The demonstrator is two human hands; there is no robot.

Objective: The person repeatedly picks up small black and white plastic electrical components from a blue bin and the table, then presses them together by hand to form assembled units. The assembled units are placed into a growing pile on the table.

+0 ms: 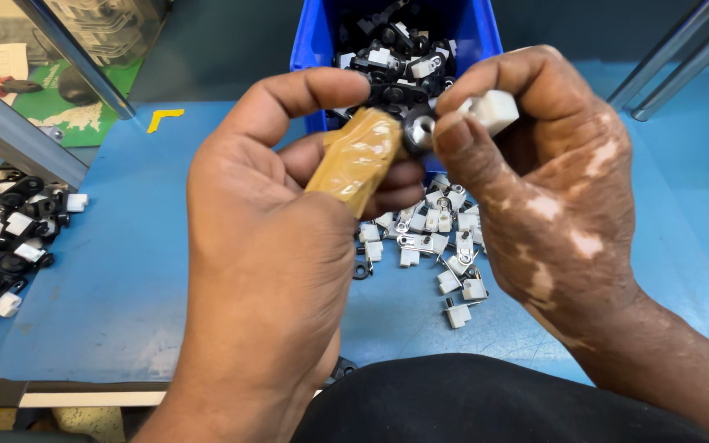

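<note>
My left hand (264,246) is curled around a short tool with a handle wrapped in tan tape (359,160), its tip pointing right. My right hand (535,180) pinches a small part against that tip: a white plastic block (494,111) joined to a black piece with a shiny metal ring (420,131). Both hands are raised above the blue table (125,271), in front of a blue bin (478,33).
The blue bin holds several black and white small parts (395,57). A loose pile of white clips with metal rings (441,238) lies under my hands. Another heap of black and white parts (2,238) sits at the left edge. Metal frame bars (666,57) stand at back right.
</note>
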